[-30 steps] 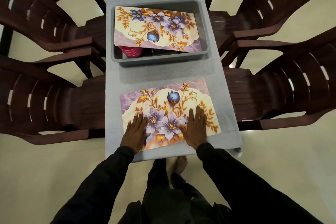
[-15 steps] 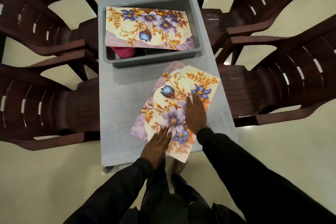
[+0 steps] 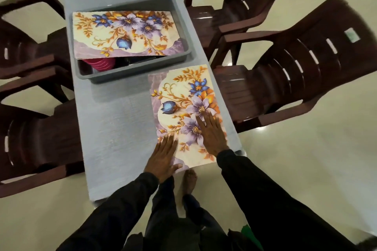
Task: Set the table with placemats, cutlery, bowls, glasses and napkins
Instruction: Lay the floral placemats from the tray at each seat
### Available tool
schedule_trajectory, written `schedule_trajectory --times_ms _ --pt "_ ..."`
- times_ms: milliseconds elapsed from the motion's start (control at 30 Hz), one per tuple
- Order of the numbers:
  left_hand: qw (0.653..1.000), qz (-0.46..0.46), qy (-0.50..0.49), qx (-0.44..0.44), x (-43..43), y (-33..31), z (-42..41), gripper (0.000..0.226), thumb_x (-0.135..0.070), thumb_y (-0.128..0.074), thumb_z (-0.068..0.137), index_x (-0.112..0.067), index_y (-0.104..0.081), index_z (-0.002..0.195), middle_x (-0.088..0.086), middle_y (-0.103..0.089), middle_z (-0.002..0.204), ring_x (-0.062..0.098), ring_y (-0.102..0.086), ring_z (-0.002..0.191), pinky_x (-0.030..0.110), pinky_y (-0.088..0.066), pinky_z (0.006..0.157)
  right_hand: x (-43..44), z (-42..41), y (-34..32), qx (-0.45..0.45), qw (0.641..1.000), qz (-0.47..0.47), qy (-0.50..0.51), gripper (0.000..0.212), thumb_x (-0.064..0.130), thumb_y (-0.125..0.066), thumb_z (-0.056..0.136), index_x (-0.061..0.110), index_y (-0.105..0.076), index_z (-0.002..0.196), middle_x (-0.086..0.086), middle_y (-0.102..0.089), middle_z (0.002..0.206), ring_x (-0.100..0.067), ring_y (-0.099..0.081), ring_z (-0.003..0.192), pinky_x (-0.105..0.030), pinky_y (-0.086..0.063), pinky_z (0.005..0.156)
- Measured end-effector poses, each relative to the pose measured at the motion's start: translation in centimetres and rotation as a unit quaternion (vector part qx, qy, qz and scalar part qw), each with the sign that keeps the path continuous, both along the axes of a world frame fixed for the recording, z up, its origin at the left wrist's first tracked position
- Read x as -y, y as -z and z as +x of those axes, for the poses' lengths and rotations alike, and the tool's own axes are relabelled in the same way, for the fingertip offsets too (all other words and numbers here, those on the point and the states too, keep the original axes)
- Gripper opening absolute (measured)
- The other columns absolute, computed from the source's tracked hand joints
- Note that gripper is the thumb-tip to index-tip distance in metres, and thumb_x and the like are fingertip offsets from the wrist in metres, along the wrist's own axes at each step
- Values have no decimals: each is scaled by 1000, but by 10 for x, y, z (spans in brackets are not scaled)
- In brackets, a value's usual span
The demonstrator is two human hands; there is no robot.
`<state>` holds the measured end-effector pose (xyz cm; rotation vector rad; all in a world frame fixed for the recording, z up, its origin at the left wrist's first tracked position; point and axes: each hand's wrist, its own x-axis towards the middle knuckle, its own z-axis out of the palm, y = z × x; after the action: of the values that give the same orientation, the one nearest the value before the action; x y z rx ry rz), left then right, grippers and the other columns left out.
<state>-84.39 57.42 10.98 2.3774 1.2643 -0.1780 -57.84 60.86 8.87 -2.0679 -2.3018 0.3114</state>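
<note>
The placemat [image 3: 179, 96] lies along the right edge of the table [image 3: 114, 128], in front of the nearer right chair [image 3: 295, 79]. Both hands press flat on it with fingers straight: the right hand [image 3: 212, 134] mid-mat, the left hand [image 3: 163, 155] at its near-left corner. Best to slide it with flat palms until the edges run parallel, with nothing overhanging. The sticker [image 3: 351, 35] on the chair back is too blurred to read.

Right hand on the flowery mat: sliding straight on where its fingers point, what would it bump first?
Likely the grey tub, near its right corner; only flat placemat lies between.
</note>
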Motion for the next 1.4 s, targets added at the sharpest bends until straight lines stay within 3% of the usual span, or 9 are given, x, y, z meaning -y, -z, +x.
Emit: schedule_trajectory --times_ms 233,400,500,633,767,1067,1233,1400 --pt "999 -22 -32 -19 -2 -1 29 96 -78 -15 95 -9 -10 163 13 0 170 31 0 157 49 -12 127 37 3 -23 -39 999 19 -2 62 30 -59 98 16 -39 155 -13 -32 163 -33 -30 151 -49 -22 123" --pt "999 -19 -32 -8 -8 1 36 96 -75 -21 94 -10 -3 163 13 5 170 30 4 158 49 -8 128 84 28 -15 -100 995 -28 -10 71 48 -53 100 21 -26 160 -6 -13 170 -25 -6 158 -48 -13 127" --pt "1000 -14 -11 -20 -7 1 37 100 -78 -21 92 -12 4 162 12 13 169 29 11 157 46 -2 127 92 38 -12 -101 994 -37 -27 76 50 -57 99 24 -23 161 -4 -10 170 -24 -4 158 -48 -14 127" --pt "999 -21 8 -26 -3 3 37 109 -85 -28 89 -12 4 163 11 14 169 29 12 157 44 1 126 91 39 -19 -104 994 -36 -9 75 50 -63 95 24 -33 158 -5 -21 168 -27 -13 156 -47 -16 124" --pt "999 -27 13 -35 1 6 39 111 -86 -32 88 -12 5 162 11 13 170 29 10 157 44 0 126 94 45 -19 -110 992 -56 -6 75 52 -61 96 27 -30 159 -3 -20 168 -25 -13 157 -49 -20 125" --pt "999 -37 12 -28 5 2 45 112 -89 -24 86 -9 -5 163 12 6 170 31 4 157 44 -2 125 95 51 -27 -101 993 -57 -11 78 49 -71 90 26 -37 156 -5 -30 165 -27 -24 154 -48 -23 122" --pt "999 -45 15 -20 2 -2 43 111 -89 -26 86 -9 -12 162 12 -2 169 33 -3 156 47 -8 124 92 44 -37 -79 996 -49 -8 78 43 -82 80 21 -51 148 -10 -45 156 -33 -41 145 -49 -29 115" --pt "998 -56 10 -22 2 -4 44 110 -88 -28 86 -10 -14 162 11 -3 169 32 -5 156 47 -8 123 91 42 -40 -78 995 -67 5 77 39 -86 76 20 -56 144 -10 -49 153 -34 -44 143 -51 -40 111"
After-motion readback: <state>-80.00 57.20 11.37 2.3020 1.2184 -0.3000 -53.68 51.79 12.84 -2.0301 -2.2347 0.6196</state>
